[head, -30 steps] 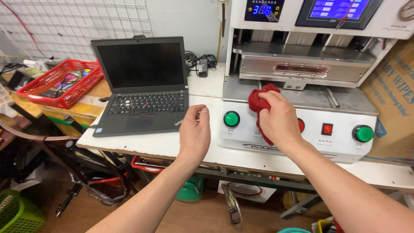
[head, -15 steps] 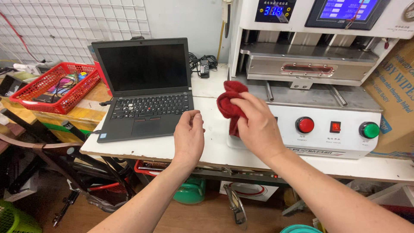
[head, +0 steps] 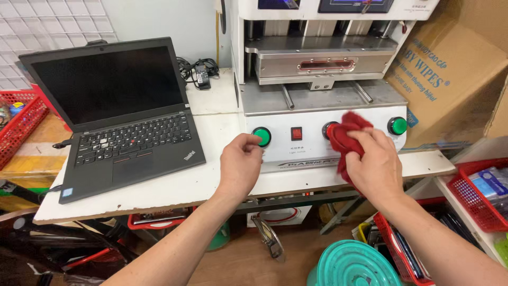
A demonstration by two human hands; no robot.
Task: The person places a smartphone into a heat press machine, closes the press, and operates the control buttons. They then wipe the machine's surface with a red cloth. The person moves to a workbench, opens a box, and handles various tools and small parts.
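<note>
Head view: left hand [head: 241,167] fingertips curl narrowly at the green button [head: 261,136]; right hand [head: 374,164] holds the red cloth [head: 346,139], bunched over the red button beyond its fingertips. Wiping step; pressing seems next.

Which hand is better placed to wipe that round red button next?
Probably the right hand. It already holds the red cloth bunched against the red button on the machine's front panel. The left hand has no cloth and sits by the left green button.

Both forearms reach forward, palms down. The left hand [head: 241,165] is loosely curled — fingers bent under. The right hand [head: 375,164] is clenched tight.
</note>
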